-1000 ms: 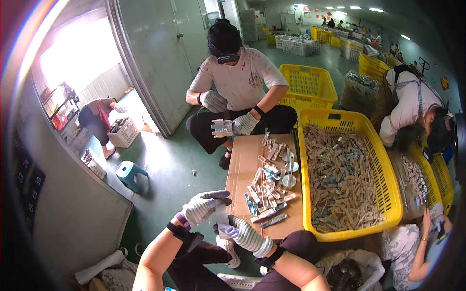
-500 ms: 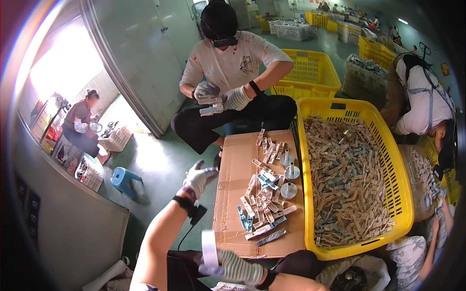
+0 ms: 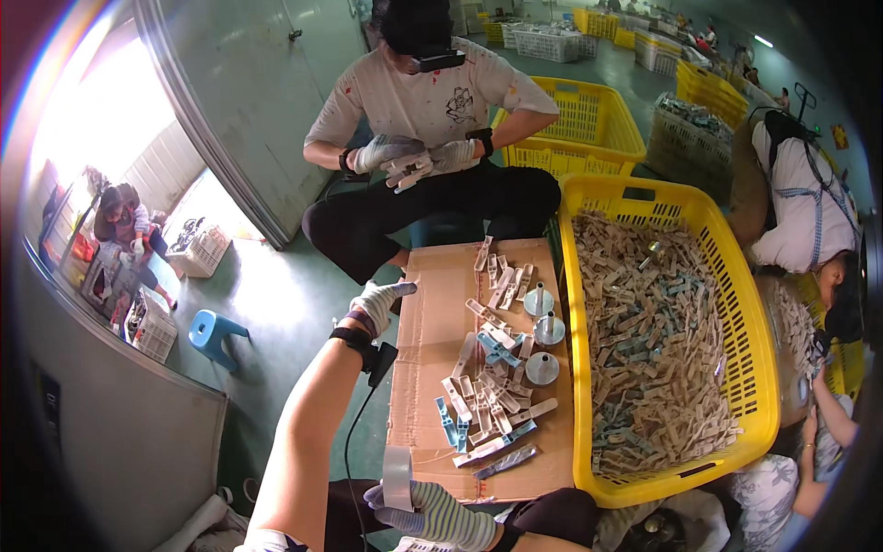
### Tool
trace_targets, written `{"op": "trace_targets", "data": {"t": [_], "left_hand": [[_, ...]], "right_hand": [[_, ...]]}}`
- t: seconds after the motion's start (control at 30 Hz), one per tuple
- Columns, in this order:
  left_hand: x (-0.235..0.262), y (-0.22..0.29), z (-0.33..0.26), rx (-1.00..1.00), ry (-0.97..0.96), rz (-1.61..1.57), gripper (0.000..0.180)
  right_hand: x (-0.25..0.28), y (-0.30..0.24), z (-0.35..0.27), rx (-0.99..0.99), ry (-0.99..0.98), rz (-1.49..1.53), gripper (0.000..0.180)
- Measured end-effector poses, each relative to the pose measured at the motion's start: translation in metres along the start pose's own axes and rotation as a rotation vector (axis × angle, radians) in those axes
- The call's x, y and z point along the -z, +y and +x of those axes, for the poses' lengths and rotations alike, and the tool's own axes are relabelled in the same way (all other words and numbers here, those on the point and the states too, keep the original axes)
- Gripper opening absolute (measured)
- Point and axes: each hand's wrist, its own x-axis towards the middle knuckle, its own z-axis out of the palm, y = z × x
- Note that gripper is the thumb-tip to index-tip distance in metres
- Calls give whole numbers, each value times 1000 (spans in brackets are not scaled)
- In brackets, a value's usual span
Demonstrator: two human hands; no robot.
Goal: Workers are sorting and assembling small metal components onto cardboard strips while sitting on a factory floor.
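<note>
Tape roll (image 3: 397, 478) clamped in gloved right hand (image 3: 432, 512), left hand (image 3: 377, 304) fingers apart over cardboard edge (image 3: 409, 368)

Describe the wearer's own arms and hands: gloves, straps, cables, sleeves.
Both hands wear knitted work gloves. The left hand has a pale grey-white glove; a black wrist strap carries a small black box, from which a thin black cable hangs down along the forearm. The right hand has a striped glove, white with bluish bands. No sleeves show on the forearms.
</note>
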Motion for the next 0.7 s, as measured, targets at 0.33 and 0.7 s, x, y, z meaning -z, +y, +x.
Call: {"op": "trace_targets", "data": {"t": [0.33,0.7], "left_hand": [[18,-4,-4,6,83,44,109],[70,-43,30,-141,-39,281,105]], "right_hand": [[8,15,9,-117,-77,49,22],[-3,-19,2,75,-63,-107,26]]}}
